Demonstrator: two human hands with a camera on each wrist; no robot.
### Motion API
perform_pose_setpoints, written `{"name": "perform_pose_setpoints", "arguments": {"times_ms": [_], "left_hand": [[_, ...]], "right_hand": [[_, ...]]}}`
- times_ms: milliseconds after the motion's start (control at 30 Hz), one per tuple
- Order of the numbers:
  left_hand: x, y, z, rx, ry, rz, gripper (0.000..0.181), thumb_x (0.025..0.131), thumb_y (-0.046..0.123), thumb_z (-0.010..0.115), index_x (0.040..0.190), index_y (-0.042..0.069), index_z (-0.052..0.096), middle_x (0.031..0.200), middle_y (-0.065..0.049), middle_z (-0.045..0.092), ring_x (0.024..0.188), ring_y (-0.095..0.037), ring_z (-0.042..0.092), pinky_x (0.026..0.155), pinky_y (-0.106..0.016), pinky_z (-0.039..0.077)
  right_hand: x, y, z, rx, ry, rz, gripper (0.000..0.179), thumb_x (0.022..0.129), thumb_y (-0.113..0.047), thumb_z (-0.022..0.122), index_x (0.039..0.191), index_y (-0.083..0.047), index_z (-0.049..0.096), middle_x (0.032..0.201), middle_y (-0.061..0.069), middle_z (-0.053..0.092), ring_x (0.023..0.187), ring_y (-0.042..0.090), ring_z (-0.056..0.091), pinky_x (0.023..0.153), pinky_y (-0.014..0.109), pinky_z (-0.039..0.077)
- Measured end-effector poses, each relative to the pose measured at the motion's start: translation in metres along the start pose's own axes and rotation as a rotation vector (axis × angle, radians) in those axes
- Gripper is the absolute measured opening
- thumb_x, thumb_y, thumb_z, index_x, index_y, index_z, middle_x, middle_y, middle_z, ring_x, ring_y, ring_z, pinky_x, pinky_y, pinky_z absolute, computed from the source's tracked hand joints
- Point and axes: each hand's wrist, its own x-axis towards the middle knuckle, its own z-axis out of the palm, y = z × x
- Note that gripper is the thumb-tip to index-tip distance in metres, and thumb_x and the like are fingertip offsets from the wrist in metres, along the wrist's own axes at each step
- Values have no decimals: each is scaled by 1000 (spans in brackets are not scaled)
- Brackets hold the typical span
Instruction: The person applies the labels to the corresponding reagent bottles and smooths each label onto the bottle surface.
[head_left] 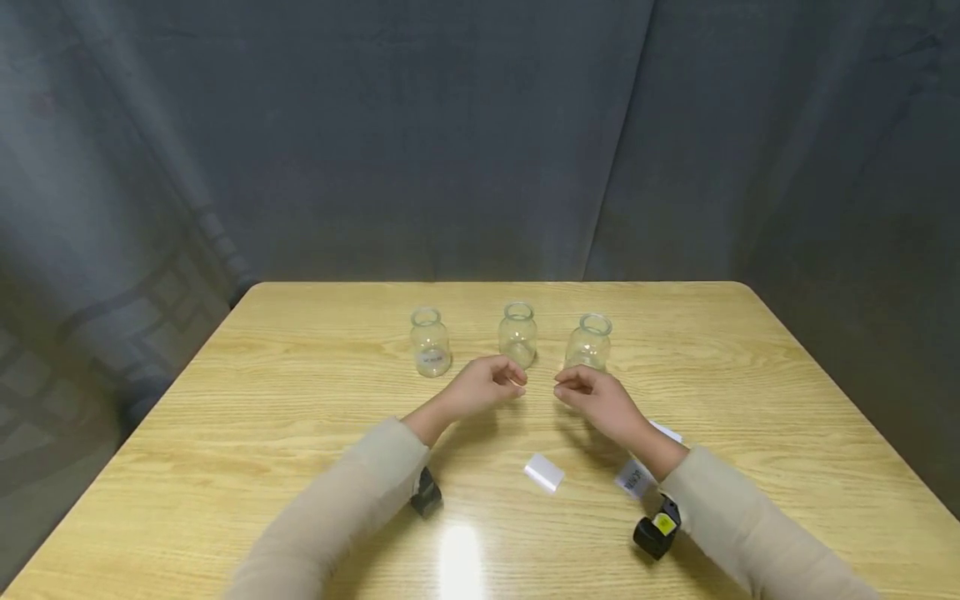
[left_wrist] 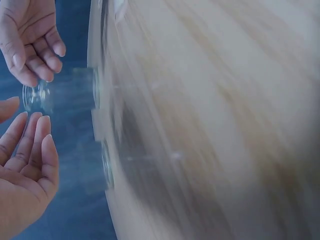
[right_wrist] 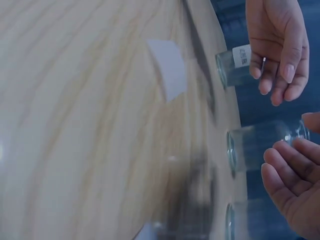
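Three clear glass jars stand upright in a row: the left jar (head_left: 431, 340), the middle jar (head_left: 517, 337) and the right jar (head_left: 588, 343). A white label with dark print (right_wrist: 242, 56) is on the left jar. My left hand (head_left: 482, 387) hovers just in front of the middle jar, its fingers loosely bent with nothing in them. Facing it across a small gap, my right hand (head_left: 600, 405) is in front of the right jar and overlaps its lower part in the head view. Both palms appear bare in the wrist views, fingers relaxed.
On the wooden table (head_left: 300, 433), a blank white label (head_left: 544, 472) lies between the forearms. A printed label (head_left: 634, 478) and another white piece (head_left: 666, 432) lie partly under the right forearm. A dark grey curtain (head_left: 420, 150) hangs behind the table's far edge.
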Motion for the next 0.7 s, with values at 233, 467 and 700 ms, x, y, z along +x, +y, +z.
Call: {"name": "perform_pose_setpoints", "arguments": {"times_ms": [233,467,700], "left_hand": [[0,31,11,-6,-38,26,15,79,3,59,94,-1,57,87,-6,58,79,-16,52,64,-19,44],[21,14,30,-39,-68,42,15,78,6,62,92,3,58,86,-2,57,77,-13,53,65,-21,46],[33,16,45,-63,-87,40,13,77,5,63,89,4,58,86,0,58,77,-9,54,66,-18,46]], "right_hand": [[-17,10,-17,-2,0,36,34,85,-20,54,109,4,51,96,11,58,90,25,53,72,35,46],[-31,17,-36,-36,48,47,38,86,-25,53,109,4,51,98,13,57,91,25,53,74,35,44],[-43,20,-53,-84,65,75,40,87,-27,51,111,6,49,101,15,56,93,29,52,76,40,44]]}}
